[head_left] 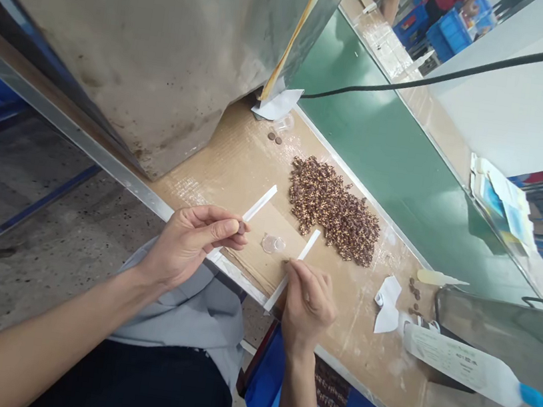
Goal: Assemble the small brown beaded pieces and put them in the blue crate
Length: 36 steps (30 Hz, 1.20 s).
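Between thumb and fingertips, my left hand [198, 240] pinches a small brown disc [242, 227] just above the bench's front edge. My right hand [309, 296] is closed in a pinch near a white strip [310, 244]; whatever its fingertips hold is too small to make out. A clear plastic cup or lid [273, 243] lies on the cardboard between both hands. Beyond it spreads a pile of small brown and gold parts [334, 209]. Another white strip [260, 203] lies beside my left hand.
A metal housing [137, 43] rises at the left. A green conveyor belt [363, 129] runs behind the bench. At right are a blue-tipped bottle [464, 359], crumpled paper [387, 304] and several loose discs [413, 289]. A black cable [451, 74] crosses above. Other people work far off.
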Tool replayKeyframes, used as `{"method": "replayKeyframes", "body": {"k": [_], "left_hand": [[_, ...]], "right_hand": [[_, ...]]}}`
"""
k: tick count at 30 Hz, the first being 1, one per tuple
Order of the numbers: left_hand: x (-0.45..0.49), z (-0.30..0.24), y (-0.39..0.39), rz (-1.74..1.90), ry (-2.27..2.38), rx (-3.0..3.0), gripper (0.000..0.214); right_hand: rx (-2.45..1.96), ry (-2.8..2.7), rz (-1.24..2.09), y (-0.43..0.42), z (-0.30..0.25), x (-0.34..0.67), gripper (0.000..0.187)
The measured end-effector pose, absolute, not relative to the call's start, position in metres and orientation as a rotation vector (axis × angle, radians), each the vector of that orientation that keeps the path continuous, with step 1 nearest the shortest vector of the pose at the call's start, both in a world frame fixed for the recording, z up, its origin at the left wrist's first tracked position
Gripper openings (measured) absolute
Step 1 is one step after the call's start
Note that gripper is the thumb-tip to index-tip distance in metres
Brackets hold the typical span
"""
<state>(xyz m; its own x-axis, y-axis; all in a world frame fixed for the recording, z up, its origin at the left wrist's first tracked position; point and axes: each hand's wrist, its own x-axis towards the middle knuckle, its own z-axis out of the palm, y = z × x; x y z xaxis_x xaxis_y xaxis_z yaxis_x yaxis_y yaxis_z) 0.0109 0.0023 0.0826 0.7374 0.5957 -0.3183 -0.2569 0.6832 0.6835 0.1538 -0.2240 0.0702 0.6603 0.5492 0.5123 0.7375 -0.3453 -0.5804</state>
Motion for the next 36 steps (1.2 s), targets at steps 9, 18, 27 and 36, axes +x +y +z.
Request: {"method": "replayKeyframes", "body": {"k": [9, 18, 27, 36], "left_hand": [[0.011, 0.081, 0.003, 0.506, 0.555, 0.667, 0.026], [0.009, 0.094, -0.011, 0.316, 0.493, 0.644, 0.031], [0.013, 0.090, -0.024, 0.267, 0.465, 0.624, 0.033], [0.012, 0.086, -0.022, 0.309, 0.487, 0.620, 0.031]], "right_hand": [[-1.995, -0.936, -0.337, -0.225, 0.070, 0.151, 0.011], [-1.850, -0.624, -0.377, -0.217, 0.102, 0.136, 0.008], [-1.776, -0.495, -0.221, -0.204, 0.105, 0.133, 0.008], [-1.739, -0.592, -0.127, -0.189, 0.109, 0.133, 0.008]]}}
